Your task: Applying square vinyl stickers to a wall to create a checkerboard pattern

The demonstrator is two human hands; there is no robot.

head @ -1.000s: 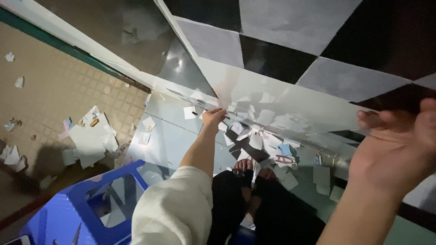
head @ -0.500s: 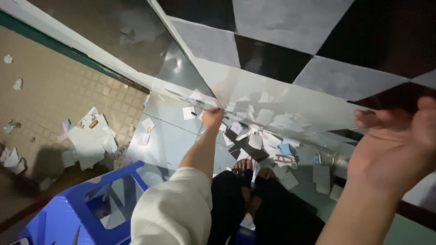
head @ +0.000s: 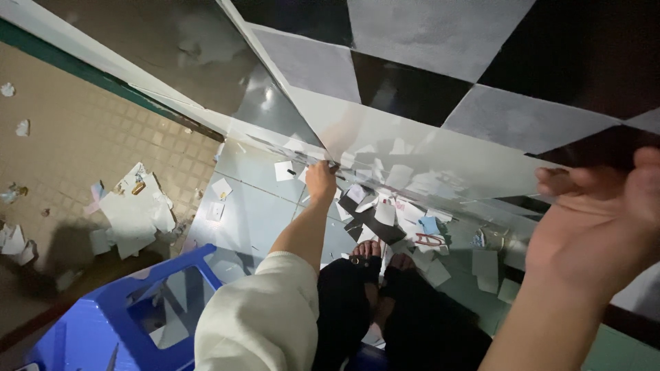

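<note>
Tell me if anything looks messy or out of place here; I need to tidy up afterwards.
Yes. Torn paper scraps lie scattered over the tan tiled floor and more scraps litter the grey floor under the clear film that the left hand and right hand hold against the checkered wall.
</note>
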